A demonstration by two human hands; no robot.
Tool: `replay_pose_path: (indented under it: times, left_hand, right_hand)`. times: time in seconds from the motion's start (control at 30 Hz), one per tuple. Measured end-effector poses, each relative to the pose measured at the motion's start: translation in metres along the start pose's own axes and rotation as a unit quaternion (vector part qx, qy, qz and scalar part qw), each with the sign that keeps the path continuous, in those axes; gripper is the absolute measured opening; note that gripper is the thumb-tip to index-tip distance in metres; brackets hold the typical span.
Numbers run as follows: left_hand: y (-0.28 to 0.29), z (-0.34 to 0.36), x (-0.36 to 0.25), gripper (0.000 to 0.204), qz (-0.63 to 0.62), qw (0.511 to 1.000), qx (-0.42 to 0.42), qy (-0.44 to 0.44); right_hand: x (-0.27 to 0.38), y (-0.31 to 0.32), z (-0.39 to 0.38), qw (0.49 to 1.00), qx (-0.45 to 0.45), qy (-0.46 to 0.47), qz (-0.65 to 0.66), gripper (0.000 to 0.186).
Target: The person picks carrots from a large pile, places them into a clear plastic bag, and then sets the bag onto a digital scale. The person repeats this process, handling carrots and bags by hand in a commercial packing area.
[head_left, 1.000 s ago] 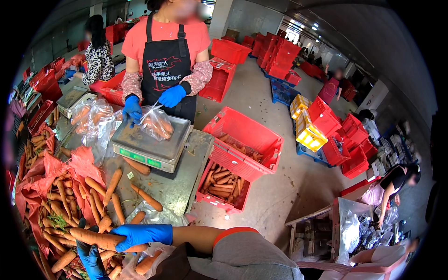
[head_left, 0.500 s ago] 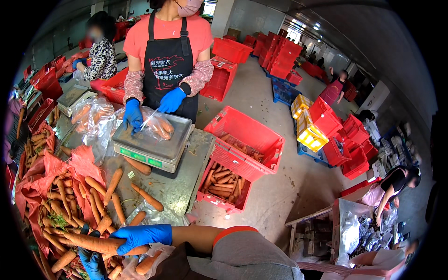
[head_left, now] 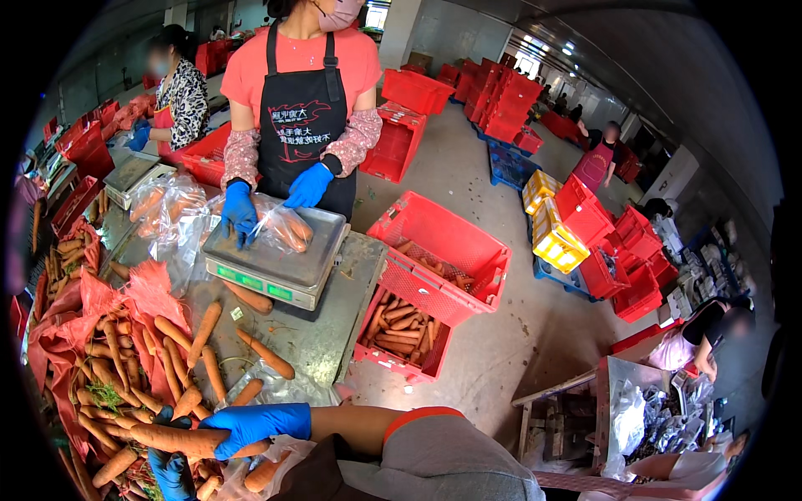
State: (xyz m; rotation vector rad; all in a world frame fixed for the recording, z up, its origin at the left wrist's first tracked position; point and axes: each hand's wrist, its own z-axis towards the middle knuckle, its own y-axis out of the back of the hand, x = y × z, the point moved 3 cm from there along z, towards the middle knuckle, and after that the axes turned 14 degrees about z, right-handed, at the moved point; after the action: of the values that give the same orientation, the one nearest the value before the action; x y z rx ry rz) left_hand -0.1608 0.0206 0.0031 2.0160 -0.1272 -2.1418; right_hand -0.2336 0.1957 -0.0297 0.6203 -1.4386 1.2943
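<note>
Both my hands, in blue gloves, are at the bottom left over a pile of loose carrots [head_left: 117,359] on red sacking [head_left: 146,288]. My left hand [head_left: 171,468] is closed on a large carrot [head_left: 167,438] from beneath. My right hand [head_left: 255,427] grips the same carrot at its right end. Just below my right hand, a clear plastic bag with carrots [head_left: 263,474] shows. More carrots [head_left: 263,351] lie on the metal table [head_left: 326,351] beyond my hands.
Across the table a co-worker [head_left: 301,83] handles bagged carrots [head_left: 288,224] on a scale [head_left: 267,280]. Red crates of carrots [head_left: 443,213] stand beside the table. Stacked crates [head_left: 501,108] fill the back; another person bends over a bin [head_left: 606,417] at lower right.
My grip on the carrot stays, with it shifted slightly down and right. The co-worker's hands have moved slightly at the bag; the person at lower right has bent further.
</note>
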Motion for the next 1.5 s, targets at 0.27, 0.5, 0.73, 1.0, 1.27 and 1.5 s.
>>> replay_pose_path:
  times: [0.27,0.5,0.73,1.0,1.27,1.5]
  left_hand:
    - [-0.005,-0.003,-0.008,0.093,-0.026,1.000,-0.003,0.003]
    - [0.001,-0.006,0.002,0.078,-0.050,0.998,-0.009,0.021]
    - [0.018,-0.016,0.034,0.068,0.007,0.996,-0.050,0.078]
    - [0.003,-0.021,0.043,0.021,-0.004,0.968,-0.196,0.155]
    - [0.009,-0.045,0.029,0.021,0.098,0.982,-0.028,0.162]
    - [-0.013,-0.076,0.014,0.020,0.189,0.952,0.131,0.203]
  right_hand:
    - [0.009,-0.004,-0.002,1.000,-0.007,0.015,-0.020,0.052]
    - [0.017,-0.006,-0.004,0.992,-0.050,0.036,-0.109,0.047]
    - [0.013,-0.009,-0.004,0.983,-0.092,0.003,-0.156,0.047]
    - [0.007,-0.007,-0.003,0.984,-0.091,0.013,-0.154,0.050]
    - [0.005,-0.006,-0.004,0.977,-0.098,-0.014,-0.188,0.052]
    - [-0.024,0.014,0.003,0.989,-0.134,0.003,-0.063,0.047]
